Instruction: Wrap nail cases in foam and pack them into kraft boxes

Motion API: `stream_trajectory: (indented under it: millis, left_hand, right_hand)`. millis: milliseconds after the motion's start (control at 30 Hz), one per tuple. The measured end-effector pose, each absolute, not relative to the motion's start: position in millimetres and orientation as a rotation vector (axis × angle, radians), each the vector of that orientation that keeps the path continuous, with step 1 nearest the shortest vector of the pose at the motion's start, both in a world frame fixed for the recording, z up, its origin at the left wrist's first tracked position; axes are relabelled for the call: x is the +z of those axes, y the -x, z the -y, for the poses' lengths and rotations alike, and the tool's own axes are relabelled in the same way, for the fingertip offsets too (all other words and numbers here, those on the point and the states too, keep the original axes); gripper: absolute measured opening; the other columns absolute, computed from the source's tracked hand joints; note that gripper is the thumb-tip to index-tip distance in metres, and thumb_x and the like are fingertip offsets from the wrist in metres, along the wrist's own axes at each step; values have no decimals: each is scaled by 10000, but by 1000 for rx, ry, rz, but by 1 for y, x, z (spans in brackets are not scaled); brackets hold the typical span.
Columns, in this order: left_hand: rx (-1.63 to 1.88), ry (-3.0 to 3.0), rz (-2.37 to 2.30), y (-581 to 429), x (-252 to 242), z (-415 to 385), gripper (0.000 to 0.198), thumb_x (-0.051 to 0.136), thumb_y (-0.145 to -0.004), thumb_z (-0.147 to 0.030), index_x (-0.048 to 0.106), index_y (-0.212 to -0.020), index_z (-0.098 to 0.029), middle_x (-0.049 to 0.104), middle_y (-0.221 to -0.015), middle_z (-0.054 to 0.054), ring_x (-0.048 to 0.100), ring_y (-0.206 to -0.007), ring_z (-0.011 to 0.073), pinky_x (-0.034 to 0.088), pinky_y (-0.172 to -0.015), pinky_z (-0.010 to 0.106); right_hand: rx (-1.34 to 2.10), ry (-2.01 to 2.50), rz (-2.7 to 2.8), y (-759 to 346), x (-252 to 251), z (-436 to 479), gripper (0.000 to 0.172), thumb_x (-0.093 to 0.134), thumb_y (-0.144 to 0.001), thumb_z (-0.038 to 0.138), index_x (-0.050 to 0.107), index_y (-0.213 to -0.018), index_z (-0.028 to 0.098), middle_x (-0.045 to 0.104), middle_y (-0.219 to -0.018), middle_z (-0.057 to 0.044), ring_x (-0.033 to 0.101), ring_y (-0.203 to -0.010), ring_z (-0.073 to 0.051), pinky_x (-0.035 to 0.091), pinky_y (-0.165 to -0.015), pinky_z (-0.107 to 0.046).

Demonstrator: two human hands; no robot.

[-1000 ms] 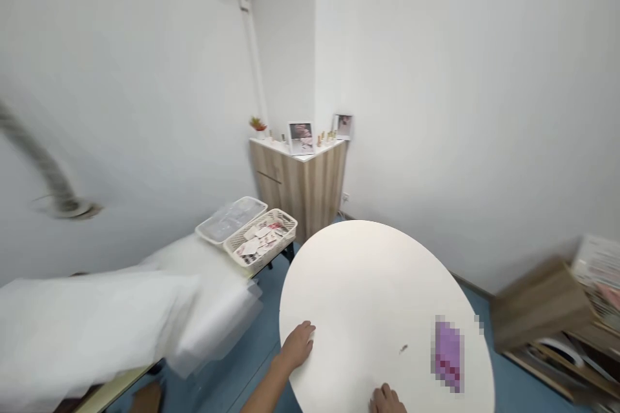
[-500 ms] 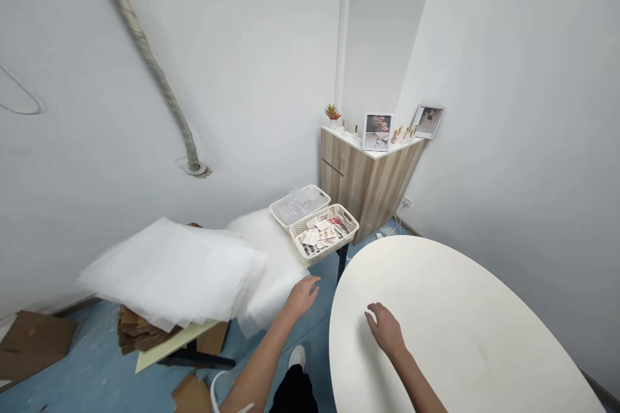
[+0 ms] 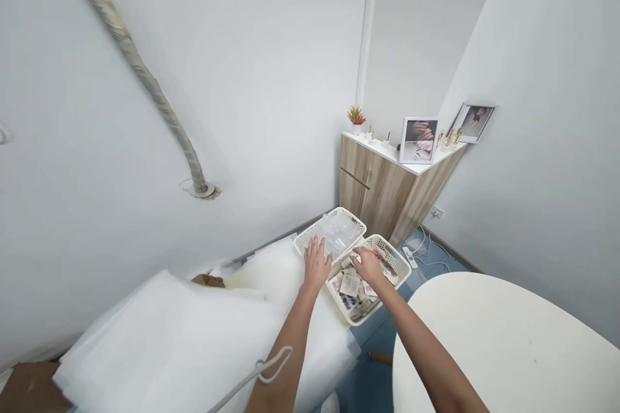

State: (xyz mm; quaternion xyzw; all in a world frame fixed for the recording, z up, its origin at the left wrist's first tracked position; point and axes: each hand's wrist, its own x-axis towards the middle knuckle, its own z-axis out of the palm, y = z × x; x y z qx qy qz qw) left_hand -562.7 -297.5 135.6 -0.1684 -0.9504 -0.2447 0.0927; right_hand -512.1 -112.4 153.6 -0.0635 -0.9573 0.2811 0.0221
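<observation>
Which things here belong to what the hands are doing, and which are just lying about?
In use: left hand; right hand; white basket of clear packets; white basket of printed packets.

Lying about: stacked white sheets; round white table; potted succulent; framed hand photo.

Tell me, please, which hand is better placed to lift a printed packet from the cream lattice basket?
Probably the right hand: it is already down among the printed packets in the cream lattice basket. The left hand is open over the neighbouring white basket.
</observation>
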Motion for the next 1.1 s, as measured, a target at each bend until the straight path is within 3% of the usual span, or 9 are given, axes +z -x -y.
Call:
stream_trajectory:
  millis: [133,333,500,667,800,967,1100]
  left_hand:
    - [-636,540,2863,588,122,281,576,443,-929,-295,342,-1480,-164,240,-1583,156,143,-1471,349,122,-1139,650]
    - [-597,558,2844,595,100,277,594,410,-945,-355,322,-1494,-143,255,-1575,168,153,-1472,332,8,-1163,616]
    - [-641,547,2840,598,97,276,619,428,-938,-368,314,-1495,-123,228,-1581,178,152,-1472,332,22,-1168,602]
    - [-829,512,2837,599,104,280,601,457,-919,-361,370,-1469,-134,277,-1564,171,162,-1469,344,19,-1161,622]
    - [-1366,409,2646,597,126,274,626,470,-917,-447,377,-1464,-158,293,-1565,148,125,-1482,309,86,-1194,548]
    - [-2574,147,2183,569,170,235,729,531,-890,-569,253,-1508,-302,357,-1539,114,414,-1373,264,377,-1104,425]
    - [-3022,276,1862,508,200,195,701,610,-863,-539,339,-1473,-326,467,-1466,102,503,-1298,259,474,-1009,377]
  right_hand:
    - [936,308,2940,598,147,126,446,474,-936,299,533,-1322,84,586,-1331,-151,507,-1262,-243,336,-1051,-317]
    - [1042,407,2946,673,130,148,587,461,-953,434,447,-1399,52,503,-1420,-185,444,-1333,-264,323,-1076,-340]
    - [1028,441,2952,682,128,160,543,412,-964,516,595,-1283,116,628,-1286,-157,569,-1202,-265,397,-998,-340]
    - [907,386,2824,665,142,155,454,377,-991,444,637,-1239,165,710,-1136,-131,654,-1061,-236,454,-922,-316]
    - [977,219,2521,627,162,138,419,379,-984,444,651,-1222,233,699,-1182,-83,657,-1077,-234,480,-940,-341]
    - [1103,122,2264,536,191,116,385,439,-962,435,648,-1237,265,697,-1186,-70,666,-1056,-245,503,-943,-397]
    - [1209,112,2183,445,212,100,363,526,-928,420,647,-1244,288,665,-1249,-61,611,-1163,-254,455,-1030,-447]
